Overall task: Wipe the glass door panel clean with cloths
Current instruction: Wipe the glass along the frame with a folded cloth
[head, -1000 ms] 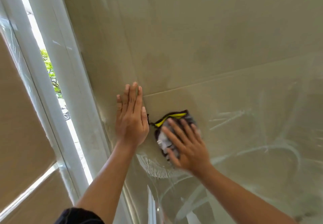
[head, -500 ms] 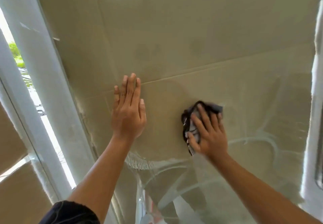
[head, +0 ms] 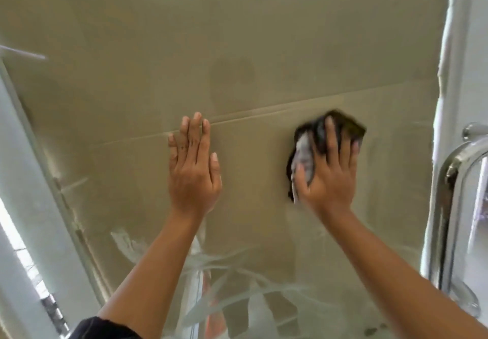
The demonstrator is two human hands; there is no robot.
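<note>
The glass door panel (head: 264, 48) fills the view, with tan cardboard showing behind it and white smear streaks (head: 237, 299) across its lower part. My left hand (head: 194, 175) lies flat on the glass, fingers straight and together. To its right, my right hand (head: 330, 177) presses a bunched dark and grey cloth (head: 303, 153) against the glass with spread fingers. The cloth sticks out above and left of that hand; the rest is hidden under the palm.
A chrome door handle (head: 449, 180) curves along the right edge, next to the white door frame (head: 470, 48). Another white frame post (head: 26, 180) runs down the left side, with bright daylight beyond it.
My right hand has slid the cloth rightward across the glass, away from my left hand. The view has swung right, bringing the chrome handle in. My left hand stays flat on the glass.
</note>
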